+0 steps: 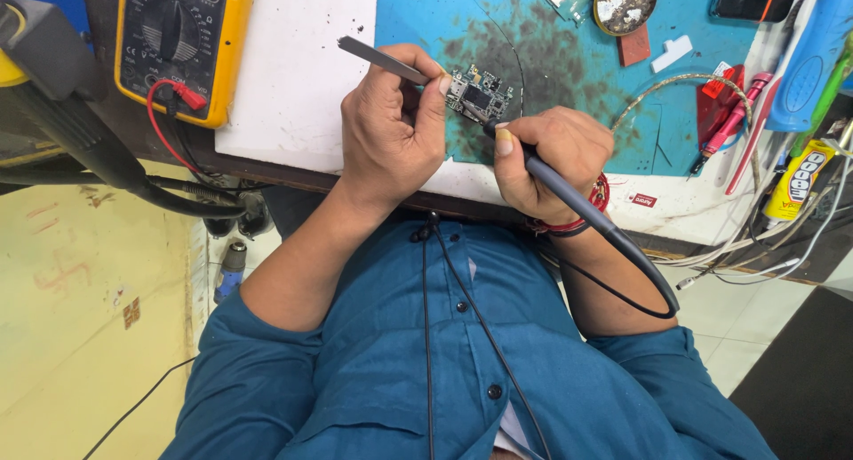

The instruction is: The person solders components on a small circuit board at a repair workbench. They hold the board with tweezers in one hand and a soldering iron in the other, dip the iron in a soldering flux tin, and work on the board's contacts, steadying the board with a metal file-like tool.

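A small dark circuit board (481, 94) lies on a stained blue work mat (569, 60). My left hand (391, 127) grips metal tweezers (380, 59), whose tips reach the board's left edge. My right hand (544, 158) holds a black soldering iron (577, 202) like a pen, its tip touching the board from below. The iron's cable loops down past my right wrist, which wears a red thread band. Both forearms come up from blue sleeves at the bottom of the view.
A yellow multimeter (178, 43) with a red probe plug sits at top left beside a black hose (98, 149). A round tin (625, 3), a red pen-like tool (733, 122), a blue device (809, 60), a glue tube (800, 180) and cables crowd the right side.
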Available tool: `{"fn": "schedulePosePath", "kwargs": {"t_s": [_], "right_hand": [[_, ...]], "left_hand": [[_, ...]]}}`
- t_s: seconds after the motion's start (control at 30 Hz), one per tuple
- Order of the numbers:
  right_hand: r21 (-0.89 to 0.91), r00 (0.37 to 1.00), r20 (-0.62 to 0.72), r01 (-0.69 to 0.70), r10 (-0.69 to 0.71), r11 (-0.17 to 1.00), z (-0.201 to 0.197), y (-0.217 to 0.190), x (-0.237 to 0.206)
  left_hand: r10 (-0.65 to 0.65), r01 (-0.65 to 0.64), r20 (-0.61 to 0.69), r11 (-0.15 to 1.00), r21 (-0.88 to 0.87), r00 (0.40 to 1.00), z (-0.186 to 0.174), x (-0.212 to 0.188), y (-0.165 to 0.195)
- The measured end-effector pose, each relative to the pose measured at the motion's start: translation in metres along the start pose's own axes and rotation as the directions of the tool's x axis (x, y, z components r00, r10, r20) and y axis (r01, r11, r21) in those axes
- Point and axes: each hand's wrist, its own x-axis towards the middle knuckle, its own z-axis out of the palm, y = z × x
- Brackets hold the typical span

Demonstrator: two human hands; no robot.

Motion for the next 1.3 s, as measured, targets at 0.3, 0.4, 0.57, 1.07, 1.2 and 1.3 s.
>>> {"fn": "schedulePosePath", "kwargs": {"t_s": [0.3, 0.4, 0.57, 1.07, 1.2, 1.3], "right_hand": [[-0.003, 1.0, 0.004, -0.002, 0.002, 1.0, -0.0002, -0.0006, 0.0006], [-0.003, 1.0, 0.0, -0.003, 0.003, 1.0, 0.0004, -0.0007, 0.0006], [-0.003, 1.0, 0.002, -0.005, 0.005, 1.0, 0.0003, -0.0005, 0.0002], [0.001, 1.0, -0.006, 0.002, -0.001, 1.0, 0.0014, 0.001, -0.0006], [-0.003, 1.0, -0.002, -0.004, 0.004, 1.0, 0.0012, 0.0007, -0.0007], [-0.002, 1.0, 0.001, -0.004, 0.004, 1.0, 0.0007, 0.0005, -0.0006]], "left_hand": [[0.0, 0.0, -0.002, 1.0, 0.0, 1.0, -0.0003, -0.0003, 0.0], [-0.01, 0.01, -0.005, 1.0, -0.005, 1.0, -0.0001, -0.0005, 0.0001], [-0.01, 0.01, -0.001, 1.0, -0.007, 1.0, -0.0004, -0.0009, -0.0001], [0.002, -0.002, -0.004, 1.0, -0.005, 1.0, -0.0001, -0.001, -0.0012], [0.007, -0.007, -0.001, 1.0, -0.005, 1.0, -0.0007, -0.0008, -0.0016], [0.005, -0.005, -0.002, 1.0, -0.007, 1.0, -0.0005, -0.0011, -0.001]]}}
